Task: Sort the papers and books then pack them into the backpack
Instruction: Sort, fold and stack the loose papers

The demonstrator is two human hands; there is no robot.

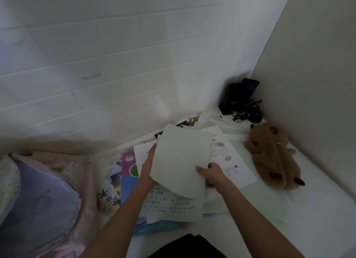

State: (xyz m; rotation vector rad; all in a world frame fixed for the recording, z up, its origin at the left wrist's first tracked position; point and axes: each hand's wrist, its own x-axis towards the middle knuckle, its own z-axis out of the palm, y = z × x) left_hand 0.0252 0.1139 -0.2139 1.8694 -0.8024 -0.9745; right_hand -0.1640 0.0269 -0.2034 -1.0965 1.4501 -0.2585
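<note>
A blank white sheet of paper [181, 159] is lifted above a scattered pile of printed papers [171, 203] and colourful books [128, 173] on the white surface. My left hand [147, 166] grips the sheet's left edge, fingers flat against it. On the sheet's lower right edge my right hand [211, 173] pinches it, thumb on top. More printed sheets [229, 161] lie under and to the right of it. A black object [187, 245] at the bottom edge may be the backpack; I cannot tell.
A brown plush toy [273, 155] lies to the right. Black devices and cables [240, 101] stand in the far corner. A pink blanket and a bluish pillow [36, 205] fill the left. White walls close the back and right.
</note>
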